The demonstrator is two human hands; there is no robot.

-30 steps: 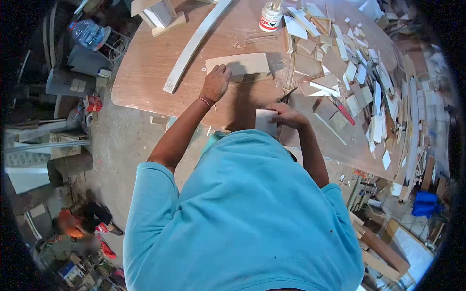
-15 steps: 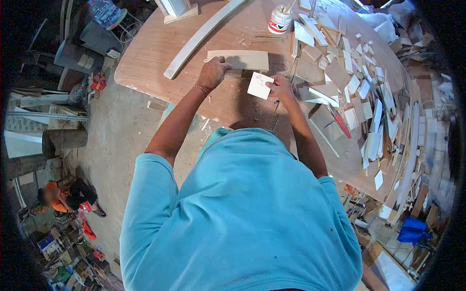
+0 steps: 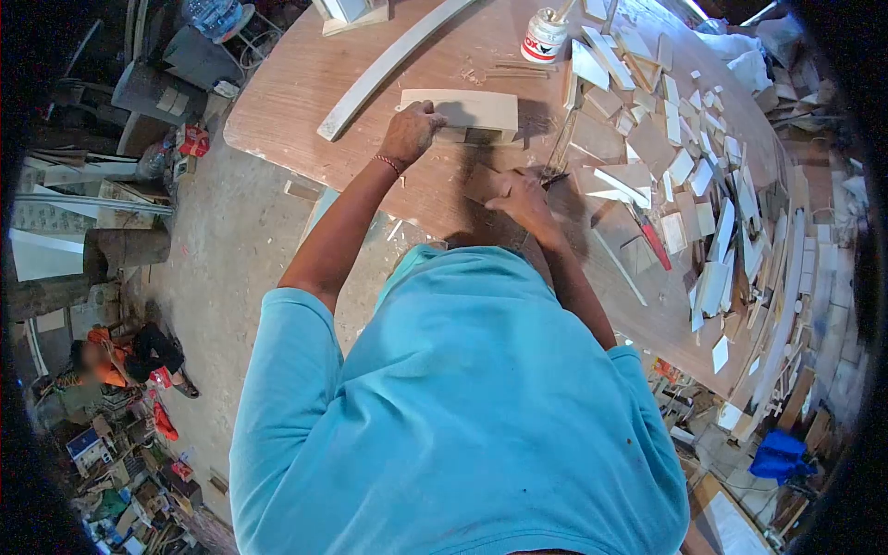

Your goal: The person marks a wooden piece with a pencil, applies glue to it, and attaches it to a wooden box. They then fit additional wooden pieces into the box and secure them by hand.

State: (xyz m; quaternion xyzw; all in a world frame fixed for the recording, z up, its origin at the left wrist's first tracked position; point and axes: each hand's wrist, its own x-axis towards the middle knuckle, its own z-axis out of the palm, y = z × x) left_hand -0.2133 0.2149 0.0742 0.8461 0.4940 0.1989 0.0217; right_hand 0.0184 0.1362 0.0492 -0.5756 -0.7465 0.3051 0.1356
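Note:
On the wooden table lies a pale, slightly curved wooden piece, with a small part under its front edge. My left hand has its fingers closed on the left end of that piece. Nearer my body, my right hand is low over the table, palm down. Its fingertips are near a flat brownish piece, and a small dark object shows beside the hand. Whether the right hand grips either one is unclear.
A long curved strip lies at the upper left. A labelled white pot stands at the back. Many wood offcuts and a red-handled tool cover the right side. A person sits on the floor far left.
My right hand has moved down toward me and turned palm down. The white square piece it held is no longer visible as a white face. My left hand stays on the curved piece.

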